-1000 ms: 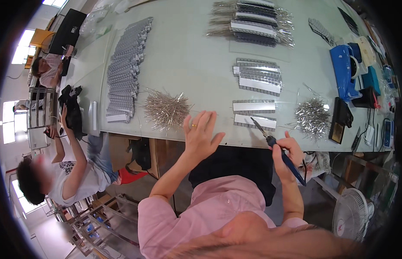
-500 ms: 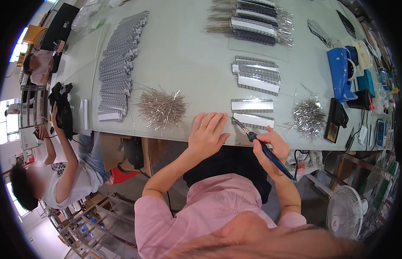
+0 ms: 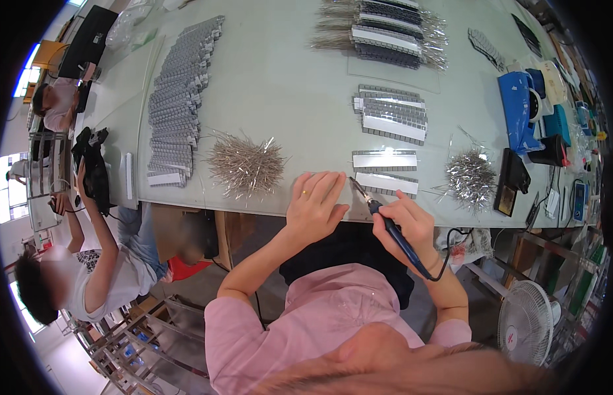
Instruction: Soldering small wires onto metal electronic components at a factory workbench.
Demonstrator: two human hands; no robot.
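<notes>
My left hand point(image 3: 314, 207) lies on the table near its front edge, fingers stretched out and close together, fingertips at the left end of a grey strip with a white band point(image 3: 389, 184). Anything under those fingertips is too small to make out. A soldering iron point(image 3: 404, 247) with a dark blue handle is held pen-like in my right hand point(image 3: 414, 220). Its metal tip points at the strip's left end, just beside my left fingertips. Directly behind lies a second white-banded strip point(image 3: 385, 160).
Bundles of thin metal wires flank my hands, a left pile point(image 3: 246, 164) and a right pile point(image 3: 471, 179). A long row of grey segmented strips point(image 3: 174, 105) runs at left. Blue tool point(image 3: 515, 108) stands right. Another person point(image 3: 102, 276) works at left; a fan point(image 3: 527, 322) stands lower right.
My right hand has shifted slightly left, bringing the soldering iron's tip nearer my left fingertips and standing the handle a little steeper. My left hand has barely moved.
</notes>
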